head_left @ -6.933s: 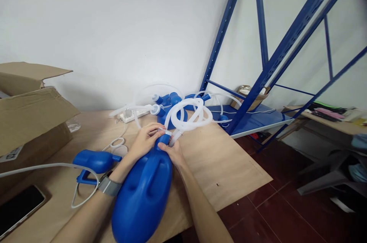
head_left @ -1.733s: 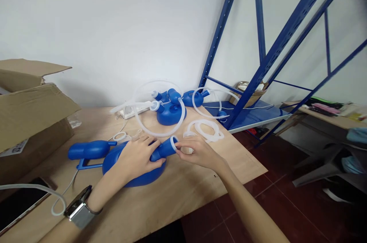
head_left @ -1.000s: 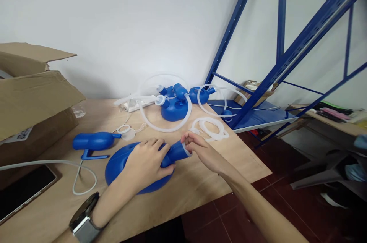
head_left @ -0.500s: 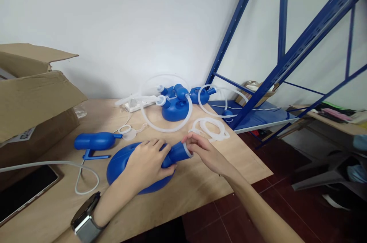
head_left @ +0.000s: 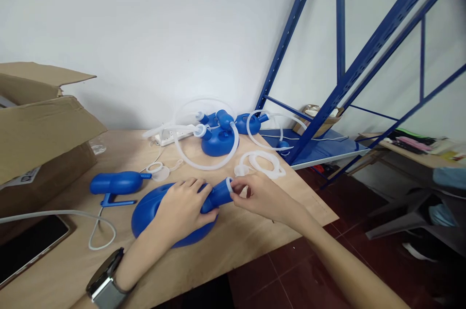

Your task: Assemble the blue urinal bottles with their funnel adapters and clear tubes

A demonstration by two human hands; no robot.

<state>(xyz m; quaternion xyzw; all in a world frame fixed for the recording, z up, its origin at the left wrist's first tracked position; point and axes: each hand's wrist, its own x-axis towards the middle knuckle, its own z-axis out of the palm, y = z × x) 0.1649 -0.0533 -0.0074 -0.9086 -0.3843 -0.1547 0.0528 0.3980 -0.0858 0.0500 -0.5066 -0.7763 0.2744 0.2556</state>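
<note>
A blue plastic urinal bottle (head_left: 145, 214) lies on the wooden table in front of me, its neck pointing up to the right. My left hand (head_left: 187, 204) rests over its top, the fingers and thumb wrapped around the base of the neck. At the neck's mouth sits a white ring (head_left: 229, 184). My right hand (head_left: 258, 195) pinches the near right edge of this ring between thumb and fingers. Beyond the right hand lies a coil of clear tubing (head_left: 269, 154) with a cup-shaped end.
Several blue bottles (head_left: 215, 146) with looped tubes stand near the wall beside a power strip (head_left: 174, 137). On the left are a blue bottle-shaped piece (head_left: 116, 183) with a handle, a phone (head_left: 32, 250) and a cardboard box (head_left: 47, 131). A blue metal rack (head_left: 322, 114) rises at right.
My right hand has shifted from reaching over the mouth's rim to pinching the ring at its side. The left hand keeps its hold on the bottle. The view has turned slightly right.
</note>
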